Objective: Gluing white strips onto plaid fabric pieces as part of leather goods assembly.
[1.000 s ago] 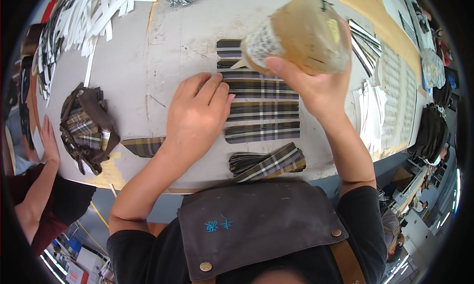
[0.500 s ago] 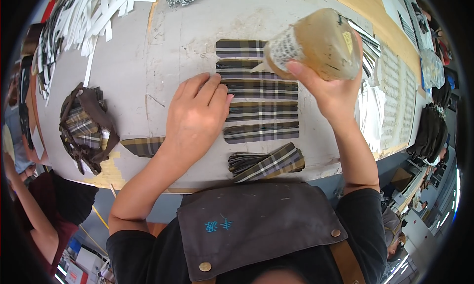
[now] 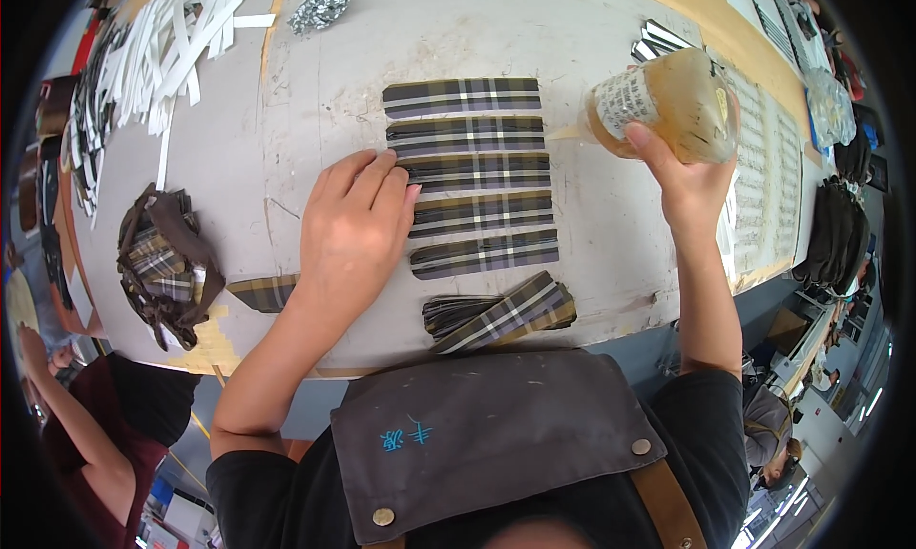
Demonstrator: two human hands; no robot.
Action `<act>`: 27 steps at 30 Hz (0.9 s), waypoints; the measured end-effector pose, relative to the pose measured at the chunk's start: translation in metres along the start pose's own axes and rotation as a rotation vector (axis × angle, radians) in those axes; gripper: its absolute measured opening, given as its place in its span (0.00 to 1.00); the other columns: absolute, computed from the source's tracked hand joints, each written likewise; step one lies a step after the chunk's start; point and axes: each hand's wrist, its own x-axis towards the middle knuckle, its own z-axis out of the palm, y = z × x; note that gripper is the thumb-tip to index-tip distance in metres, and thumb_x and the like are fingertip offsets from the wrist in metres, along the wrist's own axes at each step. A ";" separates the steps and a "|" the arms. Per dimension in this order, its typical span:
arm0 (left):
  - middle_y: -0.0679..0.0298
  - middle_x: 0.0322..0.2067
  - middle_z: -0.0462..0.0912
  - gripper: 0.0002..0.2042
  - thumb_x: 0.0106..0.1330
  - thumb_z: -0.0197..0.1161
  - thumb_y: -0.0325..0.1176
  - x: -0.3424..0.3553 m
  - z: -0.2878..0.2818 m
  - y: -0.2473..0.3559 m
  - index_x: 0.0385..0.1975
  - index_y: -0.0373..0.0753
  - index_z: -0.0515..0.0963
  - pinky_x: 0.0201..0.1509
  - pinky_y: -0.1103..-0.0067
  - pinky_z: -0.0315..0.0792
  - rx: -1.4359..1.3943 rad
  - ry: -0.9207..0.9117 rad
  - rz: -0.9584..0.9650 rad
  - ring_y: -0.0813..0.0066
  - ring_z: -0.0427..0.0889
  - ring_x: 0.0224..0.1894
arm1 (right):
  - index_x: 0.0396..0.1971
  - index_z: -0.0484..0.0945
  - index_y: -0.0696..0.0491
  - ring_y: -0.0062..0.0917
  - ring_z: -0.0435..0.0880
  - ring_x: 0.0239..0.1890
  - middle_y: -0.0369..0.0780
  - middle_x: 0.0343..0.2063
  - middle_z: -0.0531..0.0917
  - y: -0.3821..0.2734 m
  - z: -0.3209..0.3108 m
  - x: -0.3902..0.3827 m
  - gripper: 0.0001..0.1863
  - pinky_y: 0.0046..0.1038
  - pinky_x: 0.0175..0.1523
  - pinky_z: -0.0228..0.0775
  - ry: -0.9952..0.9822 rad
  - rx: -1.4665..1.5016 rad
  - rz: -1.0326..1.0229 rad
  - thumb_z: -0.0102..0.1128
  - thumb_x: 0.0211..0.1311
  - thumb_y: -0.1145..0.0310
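Observation:
Several short plaid fabric strips (image 3: 482, 170), brown, black and white, lie in a row, one beyond another, on the grey tabletop. My left hand (image 3: 355, 215) rests at their left ends, fingers stretched out and touching the middle strips. To the right of the row, my right hand (image 3: 695, 186) is wrapped round a translucent squeeze bottle (image 3: 695, 101) with amber contents and a pale label. The bottle is tilted, its pale nozzle pointing left toward the strips, apart from them. Nearer to me lies a fanned bundle of plaid strips (image 3: 506, 315).
A plaid piece (image 3: 262, 292) lies by my left forearm, beside a crumpled heap of brown and plaid fabric (image 3: 170, 263). White strips (image 3: 186, 48) pile up at the far left, near a silvery crumpled ball (image 3: 320, 10). Another person's arm (image 3: 81, 420) shows at the left.
My right hand has drawn the bottle right, so its nozzle is off the strips. The left hand stays at the strips' left ends. The whole view has shifted slightly.

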 end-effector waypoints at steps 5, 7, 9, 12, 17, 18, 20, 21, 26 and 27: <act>0.54 0.39 0.83 0.07 0.56 0.66 0.23 0.000 0.000 -0.006 0.33 0.30 0.79 0.47 0.68 0.75 -0.033 0.018 0.006 0.57 0.80 0.44 | 0.56 0.67 0.60 0.24 0.80 0.44 0.42 0.44 0.78 0.003 -0.024 0.012 0.32 0.27 0.53 0.73 0.081 0.288 0.086 0.71 0.54 0.65; 0.54 0.38 0.83 0.07 0.55 0.67 0.24 0.003 0.000 -0.010 0.32 0.30 0.79 0.45 0.68 0.75 -0.063 0.038 0.014 0.57 0.80 0.43 | 0.53 0.70 0.60 0.22 0.80 0.42 0.39 0.41 0.80 -0.006 -0.017 0.023 0.28 0.26 0.51 0.72 0.230 0.509 0.114 0.69 0.55 0.66; 0.55 0.38 0.83 0.06 0.55 0.66 0.24 0.009 0.000 -0.015 0.32 0.31 0.79 0.43 0.69 0.74 -0.088 0.076 -0.019 0.59 0.79 0.41 | 0.52 0.71 0.60 0.22 0.80 0.41 0.39 0.40 0.80 -0.006 -0.006 0.030 0.26 0.25 0.52 0.72 0.232 0.595 0.136 0.69 0.55 0.66; 0.56 0.41 0.83 0.05 0.58 0.64 0.23 0.021 0.001 -0.019 0.34 0.32 0.79 0.48 0.69 0.73 -0.071 0.081 -0.012 0.58 0.79 0.43 | 0.49 0.73 0.61 0.22 0.81 0.40 0.40 0.39 0.81 -0.010 0.031 0.036 0.26 0.25 0.48 0.75 0.011 0.359 -0.051 0.72 0.53 0.66; 0.58 0.42 0.83 0.06 0.57 0.65 0.25 0.022 0.010 -0.030 0.34 0.33 0.79 0.48 0.69 0.73 -0.041 0.087 0.018 0.59 0.79 0.43 | 0.53 0.69 0.62 0.25 0.82 0.43 0.43 0.42 0.81 -0.019 0.079 0.038 0.30 0.26 0.46 0.78 -0.177 0.166 0.028 0.72 0.51 0.70; 0.58 0.42 0.83 0.07 0.57 0.65 0.25 0.022 0.011 -0.031 0.34 0.33 0.79 0.48 0.69 0.73 -0.037 0.073 0.036 0.59 0.79 0.43 | 0.53 0.69 0.62 0.25 0.82 0.43 0.43 0.42 0.81 -0.019 0.085 0.039 0.30 0.26 0.46 0.78 -0.180 0.166 0.028 0.72 0.51 0.70; 0.58 0.42 0.83 0.07 0.56 0.66 0.25 0.023 0.011 -0.030 0.34 0.33 0.79 0.48 0.69 0.74 -0.033 0.076 0.032 0.59 0.79 0.43 | 0.52 0.69 0.62 0.25 0.82 0.42 0.43 0.41 0.81 -0.013 0.098 0.047 0.31 0.25 0.45 0.78 -0.159 0.079 -0.198 0.75 0.48 0.71; 0.59 0.42 0.83 0.07 0.56 0.66 0.25 0.024 0.012 -0.029 0.34 0.33 0.79 0.48 0.70 0.74 -0.030 0.079 0.035 0.60 0.79 0.43 | 0.59 0.58 0.61 0.28 0.75 0.53 0.45 0.49 0.73 0.010 0.109 0.049 0.47 0.31 0.57 0.69 -0.166 0.227 -0.298 0.81 0.42 0.68; 0.57 0.39 0.83 0.07 0.52 0.68 0.26 0.025 0.013 -0.029 0.29 0.32 0.79 0.44 0.70 0.75 -0.009 0.137 0.062 0.62 0.79 0.40 | 0.59 0.58 0.61 0.29 0.74 0.53 0.46 0.50 0.73 0.010 0.121 0.052 0.47 0.32 0.58 0.69 -0.194 0.231 -0.340 0.82 0.42 0.67; 0.57 0.38 0.83 0.07 0.52 0.68 0.27 0.025 0.013 -0.029 0.29 0.32 0.79 0.44 0.70 0.75 -0.008 0.137 0.061 0.62 0.79 0.40 | 0.59 0.58 0.61 0.29 0.74 0.54 0.46 0.50 0.72 0.009 0.119 0.053 0.47 0.32 0.58 0.68 -0.204 0.181 -0.356 0.81 0.42 0.67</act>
